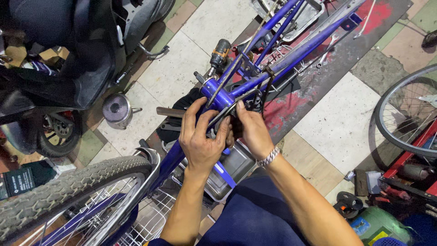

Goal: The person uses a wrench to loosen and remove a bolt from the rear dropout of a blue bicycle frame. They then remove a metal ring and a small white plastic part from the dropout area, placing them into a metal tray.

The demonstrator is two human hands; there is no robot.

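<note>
Both hands on the blue bicycle frame (273,68) at its head tube.

I see the left hand (200,139) wrapped around the tube, fingers (193,114) curled over it toward 12 o'clock. The right hand (252,130) pinches a dark part (241,107) at 1 o'clock, fingers closed. The front tyre (59,191) lies at 8 o'clock.

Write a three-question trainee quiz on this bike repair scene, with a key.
1. True or false: both hands grip the blue bicycle frame near its front joint.
2. Which wrist bears the metal bracelet? A left, B right.
3. Fill in: the tyre lies at the picture's lower ____.

Key
1. True: the left hand and right hand meet at the joint.
2. B.
3. Left.
</note>
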